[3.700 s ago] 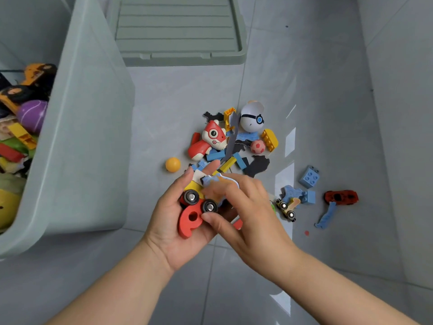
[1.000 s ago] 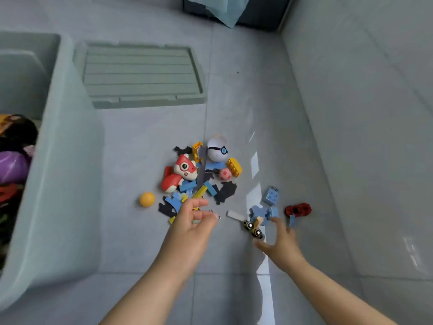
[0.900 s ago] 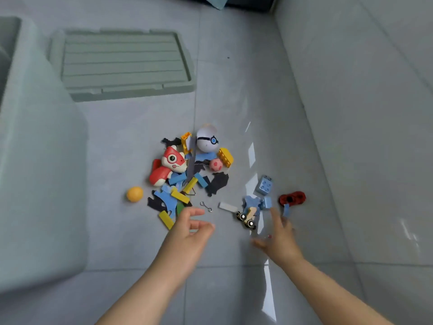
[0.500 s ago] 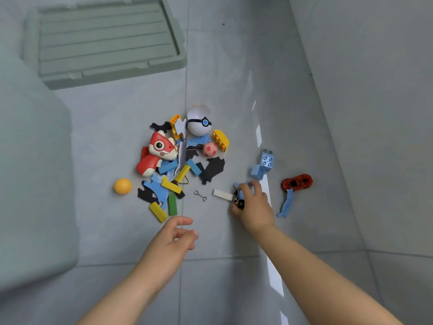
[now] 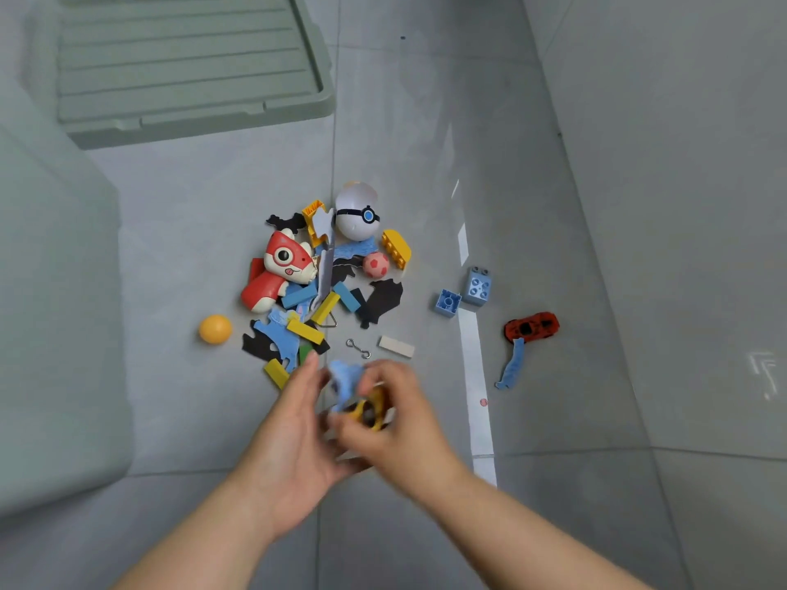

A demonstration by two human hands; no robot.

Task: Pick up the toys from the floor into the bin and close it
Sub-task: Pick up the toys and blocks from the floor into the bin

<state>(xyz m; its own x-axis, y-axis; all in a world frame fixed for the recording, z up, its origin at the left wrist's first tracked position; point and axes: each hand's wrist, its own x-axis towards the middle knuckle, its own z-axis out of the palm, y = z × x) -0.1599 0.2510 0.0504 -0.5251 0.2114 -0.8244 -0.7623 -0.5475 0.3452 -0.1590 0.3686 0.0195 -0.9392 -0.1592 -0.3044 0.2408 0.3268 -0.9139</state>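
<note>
My right hand (image 5: 398,423) clamps a blue piece (image 5: 346,379) and yellow wheeled toy (image 5: 369,410) (blurred), my left hand (image 5: 294,436) open beside it; toy pile (image 5: 323,283) mid-frame, bin (image 5: 51,334) left edge, lid (image 5: 187,61) upper left

Even light, hands (image 5: 340,423) prob. motion-blurred

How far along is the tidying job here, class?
Nothing visibly finished. In hand: the right hand passes a blue piece and small car to the left hand. Left: the toy pile, orange ball, red car, then the lid.
</note>
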